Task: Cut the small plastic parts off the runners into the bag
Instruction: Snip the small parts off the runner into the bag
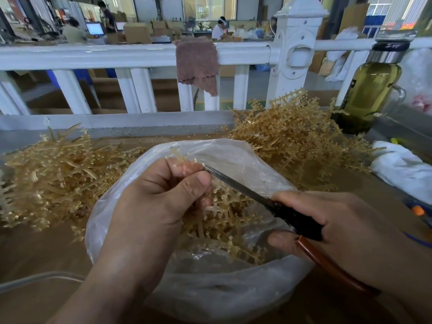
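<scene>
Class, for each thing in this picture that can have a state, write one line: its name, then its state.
Left hand, fingers grip a runner over the bag.
Right hand, holds the scissors.
Scissors, blades look shut, tip at the held runner.
Bag, mouth open.
Bottle, upright, cap on.
Cloth, draped over the rail.

Amber runners [58, 174], clear bag [233, 157], black-and-brown scissors [292, 218], white railing [93, 54].
</scene>
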Tool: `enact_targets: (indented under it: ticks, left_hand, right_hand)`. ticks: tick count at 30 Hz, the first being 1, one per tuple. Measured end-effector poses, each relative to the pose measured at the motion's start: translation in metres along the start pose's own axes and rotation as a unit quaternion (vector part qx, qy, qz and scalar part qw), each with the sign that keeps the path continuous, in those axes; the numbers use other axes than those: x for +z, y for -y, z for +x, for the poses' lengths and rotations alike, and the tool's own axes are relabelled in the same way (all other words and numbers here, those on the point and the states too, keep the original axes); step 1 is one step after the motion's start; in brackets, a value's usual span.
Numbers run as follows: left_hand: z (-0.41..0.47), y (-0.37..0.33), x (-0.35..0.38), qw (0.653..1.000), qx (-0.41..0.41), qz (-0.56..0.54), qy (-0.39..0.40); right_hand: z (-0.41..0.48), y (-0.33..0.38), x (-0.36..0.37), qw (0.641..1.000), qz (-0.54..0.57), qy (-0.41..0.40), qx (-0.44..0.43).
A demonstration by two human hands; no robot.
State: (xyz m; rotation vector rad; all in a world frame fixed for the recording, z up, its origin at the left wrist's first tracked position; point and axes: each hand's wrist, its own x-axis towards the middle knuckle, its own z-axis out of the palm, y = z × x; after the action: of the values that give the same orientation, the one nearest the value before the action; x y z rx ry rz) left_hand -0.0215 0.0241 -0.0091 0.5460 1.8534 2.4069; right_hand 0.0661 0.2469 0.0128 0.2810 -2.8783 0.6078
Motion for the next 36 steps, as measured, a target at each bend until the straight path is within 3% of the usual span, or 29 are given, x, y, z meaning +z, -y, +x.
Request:
enact_targets:
  ticks: [18,36]
  left_hand:
    - [0.0002,0.0062,-0.0053,0.998,0.025,0.035,0.041]
    - [-0.0010,0.0018,-0.0005,0.999,-0.007,0.028,0.019]
  right_hand:
    - [0.0018,0.0006,0.0001,0.997,-0.005,-0.046,-0.064]
    - [-0.0003,0.0002,-0.0021,0.998,-0.039,-0.025,-0.046]
